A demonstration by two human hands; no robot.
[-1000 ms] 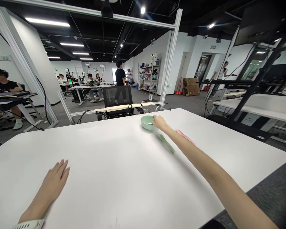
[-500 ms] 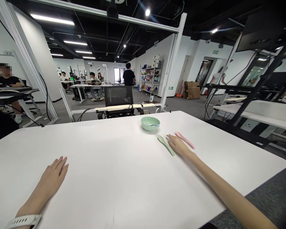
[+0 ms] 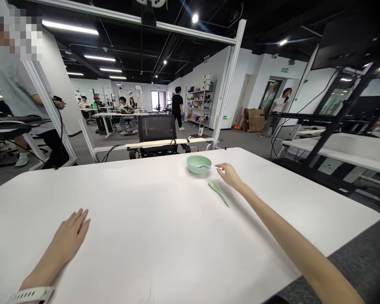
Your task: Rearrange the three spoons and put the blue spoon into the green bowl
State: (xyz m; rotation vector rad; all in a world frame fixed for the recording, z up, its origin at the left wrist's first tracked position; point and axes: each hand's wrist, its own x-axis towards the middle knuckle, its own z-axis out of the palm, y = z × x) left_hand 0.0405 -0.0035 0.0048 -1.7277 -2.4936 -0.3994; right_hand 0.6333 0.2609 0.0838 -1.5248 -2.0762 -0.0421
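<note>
My left hand [image 3: 70, 236] lies flat on the white table [image 3: 139, 236], fingers stretched out and nothing in it. My right hand [image 3: 230, 175] hovers just right of the green bowl [image 3: 198, 159], its thumb and fingers apart and pointing at the rim without touching it. Inside the bowl rests a blue spoon [image 3: 205, 167], its handle leaning on the right rim. A green spoon [image 3: 220, 194] lies on the table below my right hand. The pink spoon is almost wholly hidden behind my right hand and forearm.
A metal frame [image 3: 237, 55] and a black office chair [image 3: 157, 127] stand beyond the table's far edge. A person in a grey shirt [image 3: 15, 84] stands at the left. Another person [image 3: 177, 105] walks at the back.
My right hand has moved up and left from between the green and pink spoons toward the bowl, its arm now covering the pink spoon. My left hand is still. A person appeared at left.
</note>
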